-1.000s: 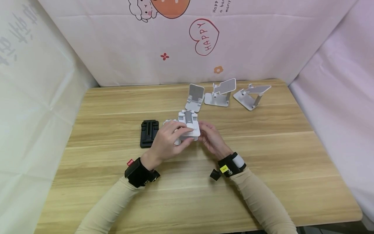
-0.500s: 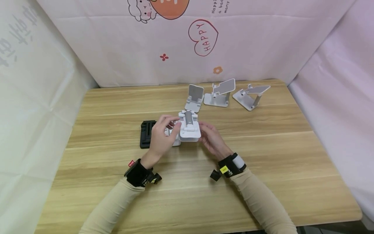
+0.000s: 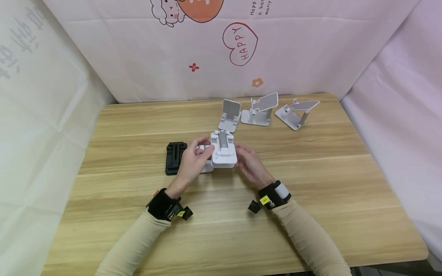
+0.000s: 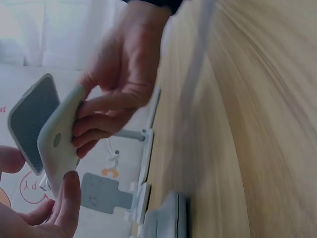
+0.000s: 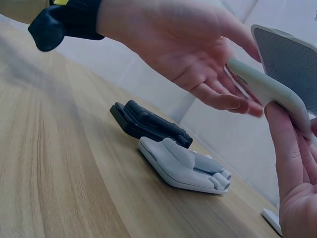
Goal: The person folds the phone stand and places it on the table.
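Observation:
Both hands hold a white folding phone stand above the table, its grey hinged arm folded along the upper face. My right hand grips it from the right side; in the left wrist view those fingers curl onto the base. My left hand has its thumb and fingers at the left edge. In both wrist views the padded plate stands apart from the base, leaving a gap. A folded white stand lies below the left hand, partly hidden in the head view, beside a folded black stand.
Three unfolded stands line the table's back: one upright, one with a raised plate and another turned at an angle. Behind them hangs a printed cloth. The wooden table reaches toward the person.
My left hand came off the held stand's top, moved left, then closed in on its left edge. The right hand kept its place. The black stand is less covered now.

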{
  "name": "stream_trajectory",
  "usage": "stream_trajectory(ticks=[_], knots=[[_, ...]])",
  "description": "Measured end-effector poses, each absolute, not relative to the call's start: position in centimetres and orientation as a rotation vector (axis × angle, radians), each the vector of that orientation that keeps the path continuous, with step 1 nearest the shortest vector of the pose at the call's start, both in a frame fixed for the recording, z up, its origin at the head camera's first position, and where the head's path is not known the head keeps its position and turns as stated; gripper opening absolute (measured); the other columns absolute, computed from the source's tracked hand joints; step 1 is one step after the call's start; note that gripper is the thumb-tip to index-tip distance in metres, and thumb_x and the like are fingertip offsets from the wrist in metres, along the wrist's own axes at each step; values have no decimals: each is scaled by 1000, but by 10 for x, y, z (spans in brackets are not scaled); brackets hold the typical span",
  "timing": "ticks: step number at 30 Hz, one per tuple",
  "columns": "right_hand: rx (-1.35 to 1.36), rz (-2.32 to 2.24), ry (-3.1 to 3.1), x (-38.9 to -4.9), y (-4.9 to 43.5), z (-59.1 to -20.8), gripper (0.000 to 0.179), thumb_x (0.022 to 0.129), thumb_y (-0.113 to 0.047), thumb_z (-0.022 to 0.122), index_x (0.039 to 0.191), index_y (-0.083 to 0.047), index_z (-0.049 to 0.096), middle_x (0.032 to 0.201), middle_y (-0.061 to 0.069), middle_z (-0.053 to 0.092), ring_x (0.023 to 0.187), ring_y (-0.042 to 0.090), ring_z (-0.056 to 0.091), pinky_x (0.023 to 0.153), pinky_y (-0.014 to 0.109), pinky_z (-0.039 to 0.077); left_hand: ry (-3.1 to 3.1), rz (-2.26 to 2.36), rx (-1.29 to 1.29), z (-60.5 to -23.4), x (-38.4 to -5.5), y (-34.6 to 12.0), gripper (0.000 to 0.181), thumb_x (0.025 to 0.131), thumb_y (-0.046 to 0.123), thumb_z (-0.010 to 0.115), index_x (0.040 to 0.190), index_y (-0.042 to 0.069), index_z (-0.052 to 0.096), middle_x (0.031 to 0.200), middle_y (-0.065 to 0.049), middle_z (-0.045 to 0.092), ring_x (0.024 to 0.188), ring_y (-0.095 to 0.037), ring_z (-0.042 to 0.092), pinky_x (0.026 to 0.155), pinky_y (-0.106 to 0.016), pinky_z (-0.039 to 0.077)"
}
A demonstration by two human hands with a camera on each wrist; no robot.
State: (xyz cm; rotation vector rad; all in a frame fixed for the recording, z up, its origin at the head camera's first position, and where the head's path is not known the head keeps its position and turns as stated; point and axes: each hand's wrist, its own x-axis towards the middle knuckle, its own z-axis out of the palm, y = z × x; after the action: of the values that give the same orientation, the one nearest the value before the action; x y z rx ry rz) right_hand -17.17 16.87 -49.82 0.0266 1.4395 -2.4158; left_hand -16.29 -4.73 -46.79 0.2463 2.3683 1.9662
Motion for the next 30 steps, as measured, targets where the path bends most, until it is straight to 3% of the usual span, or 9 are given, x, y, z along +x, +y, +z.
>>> stream_trajectory(ticks=[6,12,19,30], knots=[[17,-2419,1423,-171,169,-498,30,105,-1,43,108,-11,71,102,5,75,77,11,70,63,18,60,2084,1971,60,-464,-165,-48,53,105,29,60,147,-2,52,136,-22,63,97,-21,70,86,-33,63],[13,-2423,1418,-171,169,-497,31,105,-1,43,105,-11,72,101,4,76,79,12,71,65,20,62,1996,1972,63,-465,-167,-51,51,105,26,59,146,-3,52,130,-25,66,85,-14,67,76,-25,62],[-62,-2396,1442,-172,171,-495,26,110,-20,47,111,-10,71,103,6,76,84,14,74,67,23,63,1995,1985,78,-465,-166,-52,49,105,24,60,145,-3,54,129,-25,66,83,-13,68,74,-24,62],[-61,-2346,1526,-172,173,-494,21,109,-14,48,110,-10,68,98,3,74,81,13,72,65,21,62,1988,1980,84,-468,-167,-52,49,104,24,62,144,-3,54,126,-26,67,81,-13,69,73,-25,62]])
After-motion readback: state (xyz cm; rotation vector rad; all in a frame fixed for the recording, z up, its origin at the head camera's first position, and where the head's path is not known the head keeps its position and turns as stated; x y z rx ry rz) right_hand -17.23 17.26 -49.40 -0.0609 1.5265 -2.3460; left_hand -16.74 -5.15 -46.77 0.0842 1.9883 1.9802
